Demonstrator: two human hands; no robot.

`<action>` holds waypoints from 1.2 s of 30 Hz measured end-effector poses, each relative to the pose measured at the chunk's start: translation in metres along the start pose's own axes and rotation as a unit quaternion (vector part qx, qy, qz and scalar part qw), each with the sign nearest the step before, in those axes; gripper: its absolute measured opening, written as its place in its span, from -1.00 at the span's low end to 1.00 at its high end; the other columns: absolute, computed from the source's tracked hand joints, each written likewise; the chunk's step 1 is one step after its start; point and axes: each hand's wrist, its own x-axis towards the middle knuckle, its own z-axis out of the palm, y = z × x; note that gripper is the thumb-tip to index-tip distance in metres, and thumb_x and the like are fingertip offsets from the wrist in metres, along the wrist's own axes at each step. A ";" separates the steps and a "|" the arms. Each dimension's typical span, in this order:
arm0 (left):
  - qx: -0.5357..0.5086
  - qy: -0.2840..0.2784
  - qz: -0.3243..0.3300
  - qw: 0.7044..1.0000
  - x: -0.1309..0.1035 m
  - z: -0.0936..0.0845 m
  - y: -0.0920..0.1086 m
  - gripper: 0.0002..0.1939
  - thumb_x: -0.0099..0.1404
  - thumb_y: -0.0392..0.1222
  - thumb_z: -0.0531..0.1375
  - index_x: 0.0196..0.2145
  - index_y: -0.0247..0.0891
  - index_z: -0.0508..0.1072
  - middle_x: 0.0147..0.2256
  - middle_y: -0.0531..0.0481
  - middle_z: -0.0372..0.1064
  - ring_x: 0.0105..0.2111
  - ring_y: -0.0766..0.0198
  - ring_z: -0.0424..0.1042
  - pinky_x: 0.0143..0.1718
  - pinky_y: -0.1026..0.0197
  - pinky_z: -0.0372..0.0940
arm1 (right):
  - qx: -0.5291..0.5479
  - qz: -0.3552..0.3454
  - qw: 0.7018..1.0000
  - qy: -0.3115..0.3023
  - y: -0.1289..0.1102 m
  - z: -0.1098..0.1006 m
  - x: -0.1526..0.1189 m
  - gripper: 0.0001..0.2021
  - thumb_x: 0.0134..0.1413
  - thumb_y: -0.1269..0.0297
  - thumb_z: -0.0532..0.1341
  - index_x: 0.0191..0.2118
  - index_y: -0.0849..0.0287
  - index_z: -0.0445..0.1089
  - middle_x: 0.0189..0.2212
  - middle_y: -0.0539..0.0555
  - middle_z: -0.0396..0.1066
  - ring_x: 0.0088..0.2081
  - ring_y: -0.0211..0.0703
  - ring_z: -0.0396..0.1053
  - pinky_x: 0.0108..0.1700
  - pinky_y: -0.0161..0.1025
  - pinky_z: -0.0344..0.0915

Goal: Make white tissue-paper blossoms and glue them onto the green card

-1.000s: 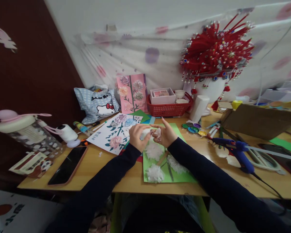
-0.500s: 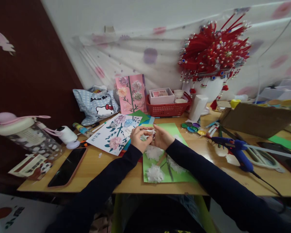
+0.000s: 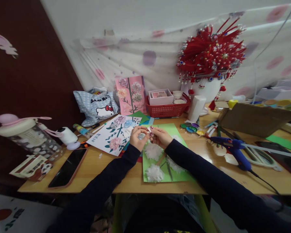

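My left hand [image 3: 137, 138] and my right hand [image 3: 160, 136] meet above a green sheet [image 3: 170, 128]. Both have their fingers pinched together at a small white piece [image 3: 149, 129], which looks like soft paper; most of it is hidden by the fingertips. Below them, white fluffy flowers lie on the green sheet, one near its front left corner [image 3: 155, 173] and one just under my hands [image 3: 153, 152]. Dark stem strokes [image 3: 169, 171] run between the flowers. Left of my hands lies a white sheet with painted flowers [image 3: 104, 141].
A blue glue gun [image 3: 240, 157] lies on the right, its cord over the front edge. At the back stand a red basket [image 3: 166, 111], a pink flower picture [image 3: 131, 106] and a white roll [image 3: 197, 108]. On the left are a phone [image 3: 68, 169] and a bottle [image 3: 34, 137].
My right hand's fingers have curled in from a more stretched pose and now pinch the white piece with the left. Both hands stay over the green sheet.
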 end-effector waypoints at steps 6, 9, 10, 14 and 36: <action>-0.053 0.024 -0.046 0.997 0.003 0.001 -0.003 -0.76 0.14 -0.05 0.18 -0.56 -0.25 0.40 -0.33 -0.06 0.36 -0.22 0.22 0.37 -0.07 0.16 0.22 | 0.068 0.026 0.997 0.025 -0.006 0.002 -0.002 -0.84 0.11 0.28 0.14 -0.38 0.26 0.39 -0.56 0.04 0.42 -0.59 -0.39 0.34 -0.55 -0.45 0.26; -0.068 0.012 -0.063 0.996 0.004 0.001 -0.005 -0.72 0.19 -0.03 0.12 -0.48 -0.26 0.49 -0.33 -0.08 0.37 -0.21 0.22 0.36 -0.05 0.17 0.21 | 0.074 0.024 0.997 0.013 -0.006 0.002 -0.002 -0.81 0.15 0.29 0.11 -0.35 0.26 0.41 -0.51 0.08 0.46 -0.58 -0.40 0.34 -0.56 -0.47 0.26; -0.071 0.009 -0.065 0.995 0.004 0.001 -0.005 -0.72 0.18 -0.02 0.13 -0.47 -0.27 0.50 -0.33 -0.08 0.36 -0.20 0.22 0.36 -0.05 0.17 0.21 | 0.074 0.023 0.997 0.015 -0.006 0.002 -0.003 -0.82 0.15 0.29 0.11 -0.35 0.27 0.41 -0.51 0.08 0.47 -0.59 -0.41 0.33 -0.57 -0.47 0.25; -0.069 0.016 -0.077 0.994 0.005 0.001 -0.010 -0.73 0.13 -0.01 0.17 -0.48 -0.28 0.50 -0.33 -0.08 0.35 -0.20 0.21 0.36 -0.08 0.18 0.23 | 0.067 0.017 0.997 0.029 -0.005 0.005 -0.003 -0.86 0.09 0.30 0.17 -0.36 0.28 0.41 -0.53 0.08 0.47 -0.62 -0.41 0.31 -0.59 -0.48 0.22; 0.027 0.000 -0.013 1.000 0.003 -0.002 -0.012 -0.85 0.13 -0.13 0.16 -0.52 -0.22 0.42 -0.35 -0.03 0.39 -0.22 0.20 0.35 -0.05 0.11 0.17 | 0.063 0.023 0.997 0.034 -0.004 0.007 -0.003 -0.88 0.02 0.31 0.23 -0.42 0.28 0.38 -0.64 -0.02 0.37 -0.64 -0.39 0.33 -0.62 -0.47 0.24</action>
